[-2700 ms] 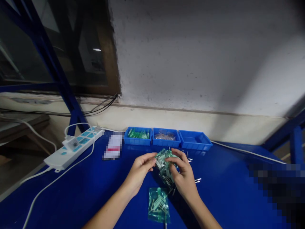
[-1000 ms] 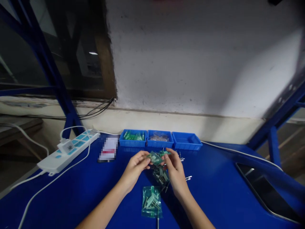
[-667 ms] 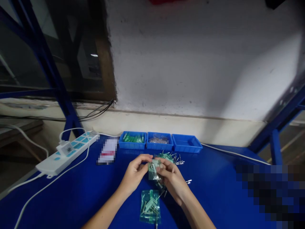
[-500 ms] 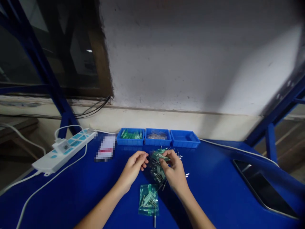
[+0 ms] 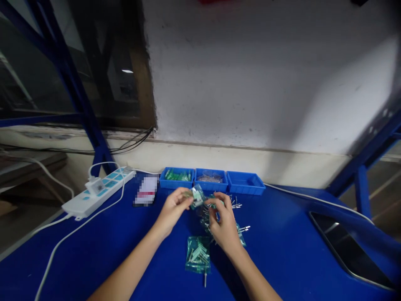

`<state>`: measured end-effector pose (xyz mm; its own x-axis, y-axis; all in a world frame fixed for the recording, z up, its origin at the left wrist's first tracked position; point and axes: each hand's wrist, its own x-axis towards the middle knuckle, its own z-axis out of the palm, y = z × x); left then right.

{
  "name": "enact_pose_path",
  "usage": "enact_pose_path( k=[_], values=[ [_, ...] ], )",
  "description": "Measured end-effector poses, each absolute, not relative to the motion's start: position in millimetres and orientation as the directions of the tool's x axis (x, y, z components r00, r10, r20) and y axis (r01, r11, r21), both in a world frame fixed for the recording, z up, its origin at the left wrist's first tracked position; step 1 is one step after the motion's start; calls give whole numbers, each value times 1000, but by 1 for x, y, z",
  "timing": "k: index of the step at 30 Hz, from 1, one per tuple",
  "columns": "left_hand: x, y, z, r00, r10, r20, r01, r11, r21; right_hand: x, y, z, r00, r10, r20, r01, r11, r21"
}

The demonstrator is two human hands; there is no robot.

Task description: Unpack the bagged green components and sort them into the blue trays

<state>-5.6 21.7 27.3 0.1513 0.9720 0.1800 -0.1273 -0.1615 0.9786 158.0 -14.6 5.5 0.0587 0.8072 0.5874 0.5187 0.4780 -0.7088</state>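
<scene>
Green film forms the packet (image 5: pixel 198 196) that we hold raised above the desk (image 5: pixel 131 255), in view just short of the trays. Our left hand (image 5: pixel 169 211) keeps its fingers pinched narrowly on the packet's left edge. The packet is tilted, one end up toward the middle tray (image 5: pixel 211 187), the other down toward the pile (image 5: pixel 205 217). It appears foreshortened, so we cannot fix its long axis exactly. Pale strips show through the film.

Our right hand (image 5: pixel 224 228) is over the right side of the pile, fingers bent, index fingertip near the packet's lower right corner. A narrow gap shows between thumb and index; we cannot tell whether these fingers hold anything. The hand hides part of the pile, in which green film and metal pins (image 5: pixel 244 229) show. The pins to the right of our hand point rightward, crosswise to us.

Nearer to us, a flat packet (image 5: pixel 197 255) lies on the desk, its long axis running from near to far. A loose pin (image 5: pixel 205 280) lies at its near end, aligned the same way.

At the back, three trays stand in a row. The left tray (image 5: pixel 175 184) contains green pieces, the middle tray clear pieces; the right tray (image 5: pixel 246 190) ends the row. A power strip (image 5: pixel 97 193) lies diagonally at left, a phone (image 5: pixel 347 248) at right.
</scene>
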Motion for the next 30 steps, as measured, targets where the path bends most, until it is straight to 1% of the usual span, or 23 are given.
enact_pose_path(
  k=[2, 4, 5, 7, 8, 10, 11, 15, 17, 19, 21, 24, 27, 30],
  values=[
    [-22, 40, 34, -41, 959, 279, -36, -281, 959, 162, -10, 4, 111, 792, 601, 512, 472, -717],
    [-42, 67, 41, -255, 912, 322, 8, -331, 944, 166, -7, 4, 154, 767, 623, 512, 477, -715],
    [-52, 83, 44, -329, 876, 352, 63, -352, 934, 168, -6, 5, 170, 754, 635, 514, 482, -710],
    [-70, 114, 49, -413, 815, 408, 238, -335, 911, 170, -6, 6, 190, 729, 657, 515, 496, -699],
    [-77, 128, 52, -433, 797, 420, 357, -276, 892, 170, -6, 7, 192, 720, 667, 510, 507, -695],
    [-86, 149, 56, -418, 779, 467, 601, -149, 786, 170, -7, 8, 179, 704, 687, 502, 536, -679],
    [-88, 155, 59, -392, 789, 473, 673, -105, 733, 170, -7, 8, 162, 696, 699, 500, 553, -666],
    [-88, 166, 71, -293, 833, 469, 835, -16, 549, 169, -7, 6, 99, 666, 739, 488, 615, -620],
    [-88, 169, 77, -244, 865, 438, 911, 50, 408, 171, -5, 5, 98, 652, 752, 477, 632, -611],
    [-87, 171, 83, -211, 895, 392, 951, 96, 293, 172, -3, 4, 110, 638, 762, 471, 642, -605],
    [-86, 173, 86, -179, 918, 354, 971, 107, 215, 173, -2, 3, 125, 629, 767, 466, 645, -605],
    [-79, 174, 88, -145, 943, 300, 983, 103, 151, 172, 0, 1, 158, 635, 757, 455, 633, -626],
    [-70, 174, 84, -129, 968, 216, 989, 110, 97, 170, 2, 0, 190, 645, 740, 447, 615, -650],
    [-63, 171, 76, -101, 983, 153, 994, 92, 63, 170, 5, -3, 217, 699, 682, 407, 570, -714]
  ],
)
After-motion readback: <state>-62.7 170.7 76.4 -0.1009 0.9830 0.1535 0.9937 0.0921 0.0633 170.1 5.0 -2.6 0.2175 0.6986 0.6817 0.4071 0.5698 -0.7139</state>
